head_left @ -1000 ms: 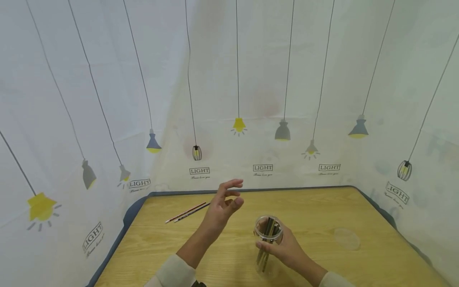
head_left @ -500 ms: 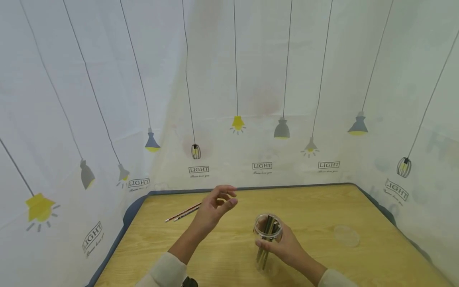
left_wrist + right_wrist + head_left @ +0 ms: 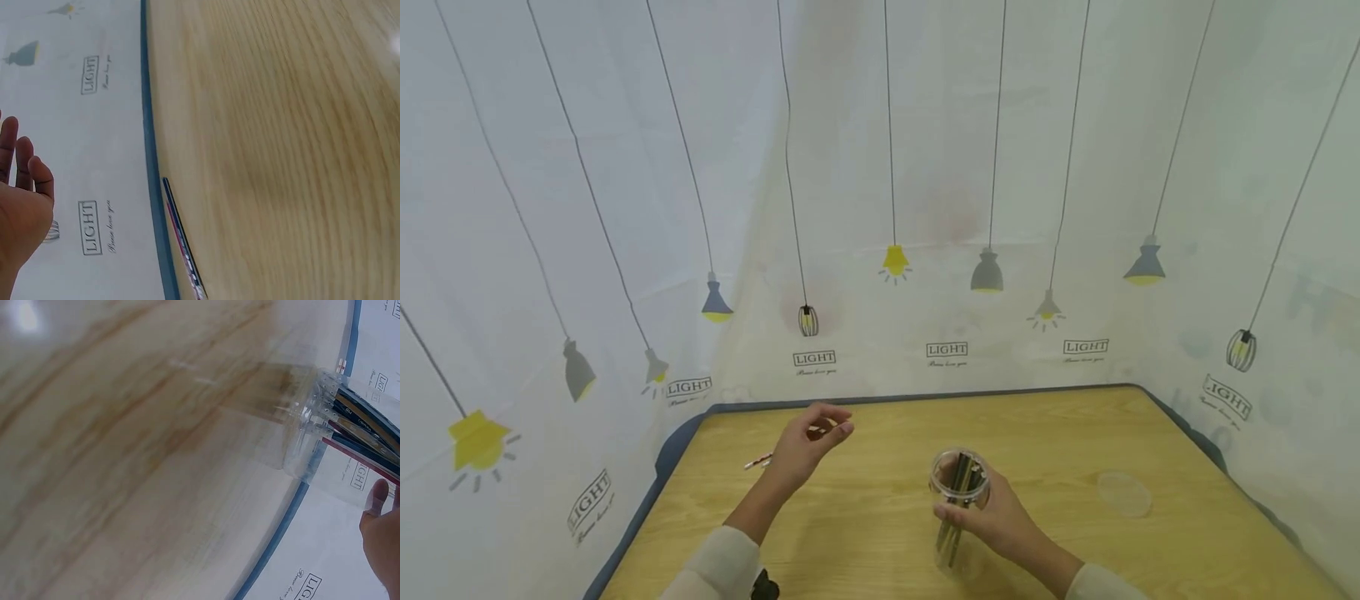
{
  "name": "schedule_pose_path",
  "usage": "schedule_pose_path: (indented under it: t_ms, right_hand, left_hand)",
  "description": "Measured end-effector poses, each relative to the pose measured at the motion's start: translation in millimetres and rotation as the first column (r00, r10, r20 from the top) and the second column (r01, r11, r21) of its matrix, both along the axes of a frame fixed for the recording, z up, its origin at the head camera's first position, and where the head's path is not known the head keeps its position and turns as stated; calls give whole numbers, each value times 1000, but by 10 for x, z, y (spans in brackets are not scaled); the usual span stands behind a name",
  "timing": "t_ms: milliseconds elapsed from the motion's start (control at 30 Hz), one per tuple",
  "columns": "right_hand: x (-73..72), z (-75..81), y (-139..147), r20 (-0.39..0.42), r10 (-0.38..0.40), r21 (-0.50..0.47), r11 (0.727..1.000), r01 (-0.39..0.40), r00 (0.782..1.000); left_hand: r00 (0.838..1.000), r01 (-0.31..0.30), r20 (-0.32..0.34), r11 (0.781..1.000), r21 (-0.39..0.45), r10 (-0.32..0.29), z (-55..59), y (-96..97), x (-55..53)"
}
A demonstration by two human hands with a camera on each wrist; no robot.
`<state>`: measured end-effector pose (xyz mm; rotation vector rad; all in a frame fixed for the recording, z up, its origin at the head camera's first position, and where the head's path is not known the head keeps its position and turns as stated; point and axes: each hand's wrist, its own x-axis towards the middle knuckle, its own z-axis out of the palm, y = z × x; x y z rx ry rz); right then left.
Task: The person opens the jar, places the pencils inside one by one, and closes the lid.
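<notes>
My right hand (image 3: 1006, 518) grips a clear jar (image 3: 947, 497) from its right side, thumb across the front. Several dark pencils (image 3: 964, 475) stand tilted inside it; their ends show close to the base in the right wrist view. To the left, my left hand (image 3: 801, 450) hovers above the table with loosely bent fingers and nothing between them. Below and behind it lie two pencils (image 3: 757, 461), one reddish and one dark, mostly covered by the hand in the head view. The left wrist view shows this pencil pair (image 3: 182, 244) side by side, apart from the fingers.
A clear round lid (image 3: 1124, 494) lies flat on the wooden table (image 3: 1045, 433), right of the jar. White cloth walls (image 3: 850, 167) printed with lamps enclose the back and sides, with a blue edge (image 3: 679, 435) along the tabletop. Something black (image 3: 765, 586) sits by the left sleeve.
My left hand has moved left and slightly down, from beside the jar to over the two pencils, covering more of them. The right hand and jar have stayed in place.
</notes>
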<state>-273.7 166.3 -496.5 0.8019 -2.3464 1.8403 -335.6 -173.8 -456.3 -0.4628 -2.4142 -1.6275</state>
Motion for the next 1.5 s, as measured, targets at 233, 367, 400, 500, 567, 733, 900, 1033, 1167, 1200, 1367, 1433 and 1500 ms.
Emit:
schedule_pose_path:
  t_ms: [233, 367, 400, 500, 567, 733, 900, 1033, 1167, 1200, 1367, 1433, 1500]
  right_hand:
    - [-16, -30, 12, -13, 31, -22, 999, -31, 999]
    - [-24, -38, 17, -21, 39, -33, 999, -40, 999]
    - [-25, -37, 18, -19, 38, -35, 999, -39, 999]
    - [-30, -29, 21, -9, 31, -31, 999, -31, 999]
    - [-30, -26, 21, -1, 26, -21, 999, -26, 1000]
    - [-20, -13, 24, 13, 26, -15, 1000, -26, 1000]
    - [-12, -10, 27, 2, 40, -20, 999, -40, 999]
    - [-13, -15, 26, -5, 41, -25, 999, -41, 999]
    - [-21, -23, 29, -11, 45, -27, 999, -45, 999]
    - [-23, -27, 29, -12, 47, -28, 999, -47, 999]
    - [-33, -47, 32, -12, 49, -20, 999, -49, 999]
    - [-32, -43, 34, -8, 50, -18, 999, -50, 999]
    - [-33, -39, 37, -6, 54, -15, 998, -54, 999]
  left_hand:
    - [988, -151, 13, 982, -108, 154, -346, -361, -138]
    - [967, -253, -39, 938, -237, 251, -517, -542, -181]
    - [960, -280, -59, 920, -274, 274, -555, -583, -188]
    - [932, -360, -109, 852, -379, 346, -658, -697, -195]
    - [913, -402, -136, 798, -449, 384, -729, -772, -191]
    - [882, -448, -169, 676, -585, 439, -866, -916, -194]
    - [871, -465, -192, 631, -620, 453, -932, -992, -203]
    - [868, -465, -193, 614, -638, 457, -947, -1009, -212]
    - [871, -450, -176, 602, -660, 459, -936, -1003, -218]
    - [872, -446, -171, 600, -664, 459, -931, -999, -217]
    - [875, -432, -164, 583, -688, 455, -941, -979, -240]
    - [876, -435, -172, 582, -687, 451, -947, -974, -251]
    - [876, -440, -182, 587, -679, 446, -948, -972, -268]
